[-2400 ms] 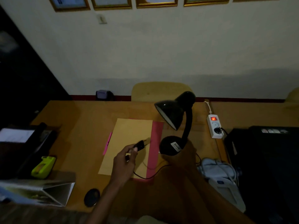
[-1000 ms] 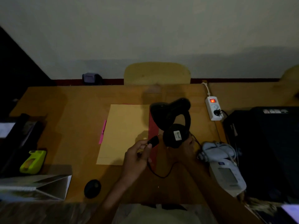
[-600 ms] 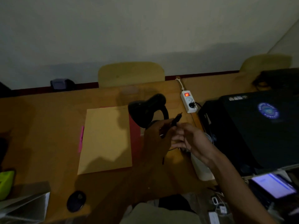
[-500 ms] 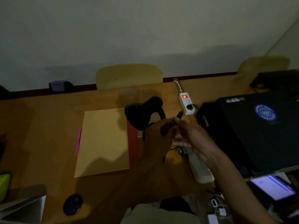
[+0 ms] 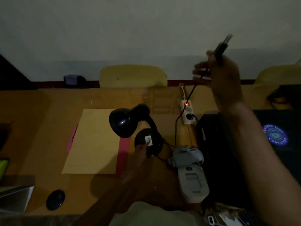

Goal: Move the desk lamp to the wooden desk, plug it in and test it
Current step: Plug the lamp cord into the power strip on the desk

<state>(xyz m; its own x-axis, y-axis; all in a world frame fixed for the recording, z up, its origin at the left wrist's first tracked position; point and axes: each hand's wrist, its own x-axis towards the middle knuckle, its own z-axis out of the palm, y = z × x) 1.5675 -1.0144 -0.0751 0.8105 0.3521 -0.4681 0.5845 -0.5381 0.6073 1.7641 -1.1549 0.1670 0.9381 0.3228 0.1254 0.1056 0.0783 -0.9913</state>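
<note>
a: clearance?
b: the wooden desk (image 5: 40, 121) runs back to a pale wall with a yellow chair (image 5: 132, 75) behind its far edge. bare wood lies left of the manila folder (image 5: 94, 141); the right side is crowded by a black case (image 5: 216, 144) and a grey monitor device (image 5: 192, 181).
a: the lamp?
b: the black desk lamp (image 5: 130, 123) stands on the desk beside the folder, unlit, shade tilted left. the left hand (image 5: 141, 154) rests fingers on its base, not closed round it.
a: the plug?
b: the right hand (image 5: 219, 74) is closed on the plug (image 5: 222, 46), raised above the white power strip (image 5: 188, 113), whose switch glows red. the cord (image 5: 175, 128) hangs down.
</note>
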